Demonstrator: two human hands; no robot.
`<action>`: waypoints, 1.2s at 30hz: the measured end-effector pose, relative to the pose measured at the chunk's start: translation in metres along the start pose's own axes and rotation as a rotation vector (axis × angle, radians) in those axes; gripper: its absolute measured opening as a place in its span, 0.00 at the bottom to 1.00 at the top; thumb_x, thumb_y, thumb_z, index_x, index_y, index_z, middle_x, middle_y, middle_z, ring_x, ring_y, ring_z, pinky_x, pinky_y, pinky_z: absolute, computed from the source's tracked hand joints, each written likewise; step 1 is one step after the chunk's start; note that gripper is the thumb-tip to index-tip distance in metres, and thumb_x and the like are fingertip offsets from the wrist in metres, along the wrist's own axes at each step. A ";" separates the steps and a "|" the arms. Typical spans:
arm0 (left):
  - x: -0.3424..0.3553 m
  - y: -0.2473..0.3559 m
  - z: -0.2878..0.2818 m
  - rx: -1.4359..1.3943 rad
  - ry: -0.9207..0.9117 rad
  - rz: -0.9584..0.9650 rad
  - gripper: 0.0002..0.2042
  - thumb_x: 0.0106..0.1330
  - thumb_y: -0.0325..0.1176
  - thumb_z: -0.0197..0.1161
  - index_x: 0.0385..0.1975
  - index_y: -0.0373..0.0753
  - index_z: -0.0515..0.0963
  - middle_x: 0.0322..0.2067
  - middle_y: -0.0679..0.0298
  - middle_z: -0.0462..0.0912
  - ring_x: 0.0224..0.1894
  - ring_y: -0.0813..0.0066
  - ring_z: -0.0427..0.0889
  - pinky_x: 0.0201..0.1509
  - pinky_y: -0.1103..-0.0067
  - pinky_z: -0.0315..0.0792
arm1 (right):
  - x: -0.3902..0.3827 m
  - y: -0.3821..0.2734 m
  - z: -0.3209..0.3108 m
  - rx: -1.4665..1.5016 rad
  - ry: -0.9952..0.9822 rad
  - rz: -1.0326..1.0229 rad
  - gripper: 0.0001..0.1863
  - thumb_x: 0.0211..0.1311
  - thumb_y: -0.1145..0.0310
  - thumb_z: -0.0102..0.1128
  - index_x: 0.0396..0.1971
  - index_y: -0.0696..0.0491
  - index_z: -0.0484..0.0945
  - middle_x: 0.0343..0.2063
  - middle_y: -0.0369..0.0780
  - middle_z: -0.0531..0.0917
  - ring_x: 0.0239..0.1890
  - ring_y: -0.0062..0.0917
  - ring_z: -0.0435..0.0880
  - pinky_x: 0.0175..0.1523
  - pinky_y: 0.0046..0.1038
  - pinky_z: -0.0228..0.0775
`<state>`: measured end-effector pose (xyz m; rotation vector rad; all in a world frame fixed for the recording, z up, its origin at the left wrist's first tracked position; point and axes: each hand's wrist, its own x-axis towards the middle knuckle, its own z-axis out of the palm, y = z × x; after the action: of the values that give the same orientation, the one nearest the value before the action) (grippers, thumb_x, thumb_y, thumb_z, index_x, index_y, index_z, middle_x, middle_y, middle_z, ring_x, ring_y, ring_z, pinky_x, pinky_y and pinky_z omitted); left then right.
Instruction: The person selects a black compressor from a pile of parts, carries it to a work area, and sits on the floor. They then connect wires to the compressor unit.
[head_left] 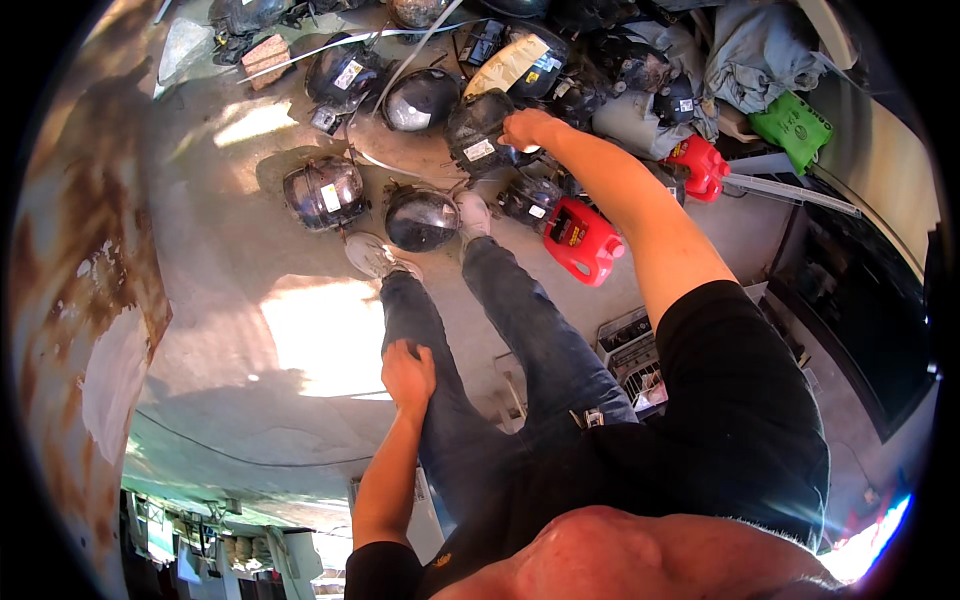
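My right arm stretches out to a dark, domed compressor (474, 128) with a white label, standing among others on the floor. My right hand (528, 130) is closed at its right edge; the fingertips are partly hidden. My left hand (408, 376) rests on my left thigh, holding nothing, its thumb apart from the loosely bent fingers. Between my shoes sits another black compressor (422, 221), and a labelled compressor (325, 194) lies to the left of my left shoe. A shiny black compressor (420, 99) stands just left of the one I touch.
A red jug (582, 242) lies right of my feet, with a second red jug (698, 168) farther off. Several compressors, grey sheeting (762, 55) and a green bag (793, 131) crowd the far right. A brick (265, 61) lies far left; a rusty panel (85, 260) borders the left.
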<state>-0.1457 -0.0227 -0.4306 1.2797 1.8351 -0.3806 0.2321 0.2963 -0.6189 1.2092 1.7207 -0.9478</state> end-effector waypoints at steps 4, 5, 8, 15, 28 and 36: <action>0.009 -0.024 0.011 -0.146 0.069 -0.037 0.10 0.65 0.36 0.59 0.36 0.35 0.79 0.35 0.53 0.83 0.43 0.50 0.82 0.50 0.60 0.74 | -0.016 -0.047 0.018 0.072 0.064 0.091 0.28 0.73 0.46 0.49 0.51 0.56 0.83 0.52 0.52 0.84 0.56 0.49 0.82 0.61 0.46 0.72; 0.006 -0.031 0.012 -0.189 0.106 -0.059 0.10 0.65 0.36 0.59 0.36 0.35 0.79 0.36 0.53 0.83 0.43 0.49 0.81 0.50 0.60 0.74 | -0.016 -0.049 0.020 0.108 0.063 0.151 0.28 0.74 0.46 0.48 0.51 0.57 0.83 0.53 0.52 0.83 0.57 0.49 0.81 0.61 0.46 0.72; 0.003 -0.032 0.008 -0.251 0.131 -0.076 0.10 0.66 0.35 0.57 0.37 0.34 0.79 0.37 0.52 0.84 0.44 0.49 0.82 0.51 0.60 0.74 | -0.022 -0.041 0.030 0.155 0.078 0.157 0.29 0.74 0.46 0.48 0.50 0.58 0.82 0.53 0.53 0.83 0.57 0.50 0.81 0.62 0.47 0.71; 0.007 -0.021 0.005 -0.278 0.138 -0.079 0.09 0.65 0.35 0.58 0.32 0.35 0.77 0.33 0.52 0.83 0.42 0.49 0.81 0.48 0.58 0.73 | -0.048 -0.003 0.010 0.242 0.091 0.111 0.30 0.72 0.44 0.52 0.42 0.59 0.85 0.44 0.55 0.85 0.52 0.49 0.83 0.57 0.43 0.72; 0.005 -0.028 0.007 -0.262 0.184 -0.074 0.08 0.64 0.35 0.59 0.31 0.36 0.77 0.32 0.53 0.82 0.41 0.48 0.81 0.47 0.58 0.73 | -0.015 -0.023 -0.101 1.117 0.327 0.344 0.25 0.72 0.42 0.54 0.33 0.52 0.78 0.25 0.32 0.70 0.24 0.20 0.66 0.27 0.24 0.61; 0.005 -0.026 0.013 -0.245 0.138 -0.095 0.08 0.64 0.35 0.60 0.33 0.36 0.77 0.34 0.54 0.82 0.40 0.51 0.81 0.48 0.59 0.74 | 0.087 0.046 -0.055 0.339 0.610 0.059 0.31 0.75 0.44 0.48 0.32 0.61 0.83 0.31 0.45 0.86 0.37 0.35 0.85 0.41 0.36 0.76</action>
<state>-0.1629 -0.0392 -0.4478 1.0755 1.9947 -0.1143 0.2471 0.3884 -0.6828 1.9111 2.0162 -0.9151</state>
